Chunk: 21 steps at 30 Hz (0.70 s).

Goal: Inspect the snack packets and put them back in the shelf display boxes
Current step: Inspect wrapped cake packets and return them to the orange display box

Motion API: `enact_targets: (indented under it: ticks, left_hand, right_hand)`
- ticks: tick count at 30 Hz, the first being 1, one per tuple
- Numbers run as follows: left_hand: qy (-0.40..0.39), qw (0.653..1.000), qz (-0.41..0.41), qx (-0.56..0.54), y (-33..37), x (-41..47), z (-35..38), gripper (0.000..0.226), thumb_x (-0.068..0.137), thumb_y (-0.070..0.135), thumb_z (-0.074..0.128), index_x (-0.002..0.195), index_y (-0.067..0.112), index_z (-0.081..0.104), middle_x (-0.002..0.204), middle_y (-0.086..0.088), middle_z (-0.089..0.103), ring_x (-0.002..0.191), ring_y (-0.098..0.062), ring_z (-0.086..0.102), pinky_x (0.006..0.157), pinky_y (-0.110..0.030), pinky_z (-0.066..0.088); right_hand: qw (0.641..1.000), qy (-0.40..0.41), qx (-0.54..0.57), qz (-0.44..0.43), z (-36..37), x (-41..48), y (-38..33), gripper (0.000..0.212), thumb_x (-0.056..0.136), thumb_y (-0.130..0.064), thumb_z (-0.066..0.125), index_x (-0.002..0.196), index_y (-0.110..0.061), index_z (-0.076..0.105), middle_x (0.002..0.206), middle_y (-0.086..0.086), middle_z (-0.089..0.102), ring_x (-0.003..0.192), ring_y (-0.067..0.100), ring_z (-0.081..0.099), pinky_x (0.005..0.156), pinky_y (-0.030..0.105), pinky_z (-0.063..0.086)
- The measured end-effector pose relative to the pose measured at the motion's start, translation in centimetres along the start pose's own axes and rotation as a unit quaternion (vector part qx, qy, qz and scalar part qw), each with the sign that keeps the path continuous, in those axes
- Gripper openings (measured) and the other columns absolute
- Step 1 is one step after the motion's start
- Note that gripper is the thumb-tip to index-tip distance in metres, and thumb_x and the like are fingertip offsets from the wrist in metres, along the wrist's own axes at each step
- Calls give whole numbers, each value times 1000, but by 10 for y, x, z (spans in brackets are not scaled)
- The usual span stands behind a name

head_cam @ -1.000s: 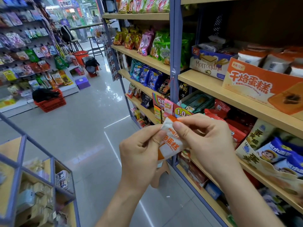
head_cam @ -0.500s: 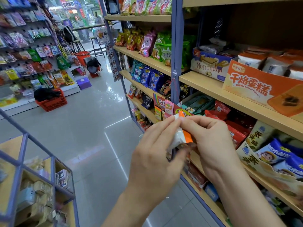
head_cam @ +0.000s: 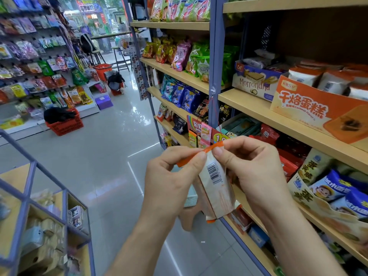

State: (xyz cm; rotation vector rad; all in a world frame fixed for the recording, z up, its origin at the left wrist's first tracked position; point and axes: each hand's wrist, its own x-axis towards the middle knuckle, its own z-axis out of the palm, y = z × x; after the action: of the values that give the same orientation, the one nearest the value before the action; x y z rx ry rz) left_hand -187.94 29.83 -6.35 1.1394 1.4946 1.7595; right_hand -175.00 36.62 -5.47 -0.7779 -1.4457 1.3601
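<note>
A white and orange snack packet (head_cam: 216, 188) hangs upright in front of me, barcode side facing the camera. My left hand (head_cam: 171, 176) pinches its orange top seal from the left. My right hand (head_cam: 253, 168) pinches the same seal from the right, fingers curled. To the upper right, on the wooden shelf (head_cam: 264, 114), stands the orange display box (head_cam: 310, 110) with several matching white packets (head_cam: 304, 75) upright inside it.
A Morrondna wafer box (head_cam: 256, 84) sits left of the orange box. Lower shelves hold a yellow display box of blue packets (head_cam: 338, 188). A blue shelf post (head_cam: 217, 62) stands behind my hands. Red baskets (head_cam: 65, 124) sit on the tiled aisle floor. A wire rack (head_cam: 39, 216) is at lower left.
The packet has been turned between my hands from its printed front to its barcode back. It now hangs down from its top seal instead of lying between my fingers.
</note>
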Motion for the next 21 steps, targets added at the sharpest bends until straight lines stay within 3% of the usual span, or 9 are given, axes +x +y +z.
enact_targets:
  ticks: [6, 11, 15, 19, 21]
  left_hand:
    - [23, 999, 20, 36, 5, 4, -1, 16, 65, 32, 75, 73, 18, 79, 71, -3, 73, 71, -18, 68, 69, -32, 53]
    - [-32, 999, -16, 28, 14, 8, -6, 15, 57, 33, 79, 68, 23, 79, 69, -3, 74, 68, -17, 69, 71, -38, 59]
    - [-99, 995, 5, 19, 22, 8, -10, 18, 66, 10, 81, 73, 26, 80, 72, 0, 74, 67, -13, 69, 65, -28, 59]
    - [-43, 993, 64, 91, 19, 11, 2, 17, 72, 16, 71, 78, 30, 77, 73, 1, 74, 69, -16, 69, 69, -37, 60]
    - [2, 990, 93, 111, 15, 12, 9, 18, 74, 18, 70, 79, 34, 76, 73, 5, 73, 70, -17, 69, 69, -41, 60]
  right_hand:
    - [982, -6, -158, -108, 2, -4, 0, 13, 79, -15, 78, 71, -20, 68, 73, -7, 67, 72, 11, 64, 62, 23, 51]
    - [997, -17, -58, -38, -9, -2, 1, 12, 78, -18, 75, 70, -22, 68, 76, 4, 70, 75, 21, 68, 66, 42, 55]
    - [999, 7, 36, 21, -20, 1, 0, 8, 70, -27, 70, 63, -24, 66, 72, 5, 69, 70, 21, 67, 61, 35, 54]
    - [998, 29, 35, 39, -19, 3, 8, 2, 83, -17, 70, 83, -17, 68, 74, 0, 70, 69, 12, 67, 59, 27, 52]
    - [999, 33, 3, 33, -19, 4, 9, 21, 80, -30, 71, 99, -29, 64, 91, -4, 69, 84, 9, 68, 69, 28, 55]
